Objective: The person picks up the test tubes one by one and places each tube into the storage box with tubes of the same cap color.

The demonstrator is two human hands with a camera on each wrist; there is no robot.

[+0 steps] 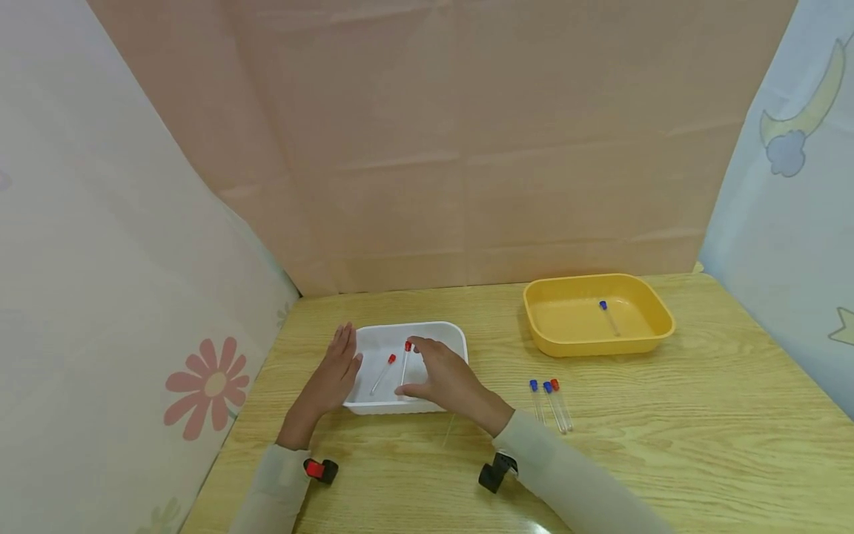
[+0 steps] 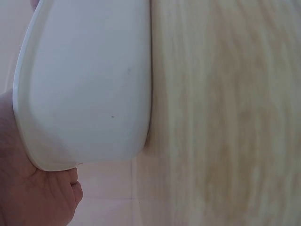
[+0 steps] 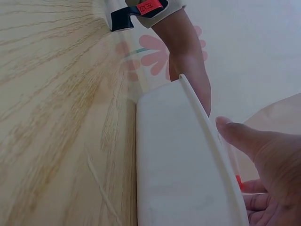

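Note:
A white tray stands on the left part of the table. My left hand lies along its left side, fingers extended and the palm against the rim, as the left wrist view shows the hand at the tray's corner. Over the tray, my right hand holds a red-capped clear tube end to end, index finger at the cap and thumb at the bottom end. In the right wrist view the red cap shows just above the rim. Another red-capped tube lies inside the tray.
A yellow tray at the back right contains one blue-capped tube. In front of it, two blue-capped tubes and a red-capped tube lie on the wooden table. Patterned cloth walls stand at the back and sides.

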